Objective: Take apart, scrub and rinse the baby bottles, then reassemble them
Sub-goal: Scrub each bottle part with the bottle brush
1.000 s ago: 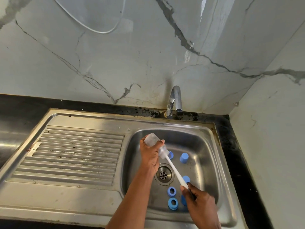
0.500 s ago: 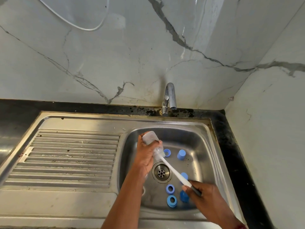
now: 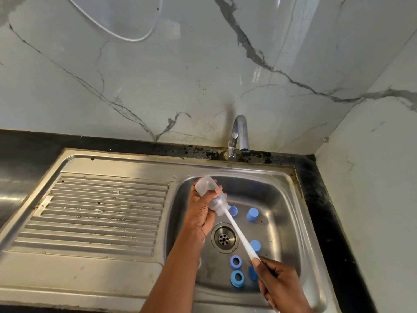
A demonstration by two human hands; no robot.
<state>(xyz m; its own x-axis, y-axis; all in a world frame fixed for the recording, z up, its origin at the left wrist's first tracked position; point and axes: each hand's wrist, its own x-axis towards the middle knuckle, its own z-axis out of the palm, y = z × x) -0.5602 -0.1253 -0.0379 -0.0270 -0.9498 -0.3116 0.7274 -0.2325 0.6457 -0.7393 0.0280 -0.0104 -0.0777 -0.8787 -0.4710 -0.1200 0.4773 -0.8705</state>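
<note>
While our left hand (image 3: 200, 213) grips the clear baby bottle (image 3: 206, 185) with its fingers curled round the middle, we hold it over the left side of the sink bowl (image 3: 282, 199). The bottle is tipped, with its bottom up and to the left and its mouth down and to the right. A white brush (image 3: 239, 233) goes into the mouth, and its bristle end sits inside the bottle. Our right hand (image 3: 279, 283) holds the other end of the brush, with thumb and fingers closed round the handle, near the front of the bowl.

Blue bottle parts lie on the floor of the bowl. A first blue ring (image 3: 233, 210) is just beside the bottle's mouth. A tall blue cap (image 3: 252, 215) stands near it, to the right. A round blue cap (image 3: 255, 245) is to the right of the drain (image 3: 223, 238), partly behind the brush handle. A second blue ring (image 3: 235, 262) lies in front of the drain, and a third blue ring (image 3: 237, 277) lies just in front of that one. A darker blue piece (image 3: 252, 273) is beside them, half hidden by our right thumb, and we cannot tell what it is.

The drain is in the middle of the bowl, under the brush handle. The shiny tap (image 3: 239, 136) stands at the back of the sink. The ribbed draining board (image 3: 101, 211) is on the left. A black counter (image 3: 327, 211) goes round the sink, and the marble wall (image 3: 180, 75) with grey lines is behind it
</note>
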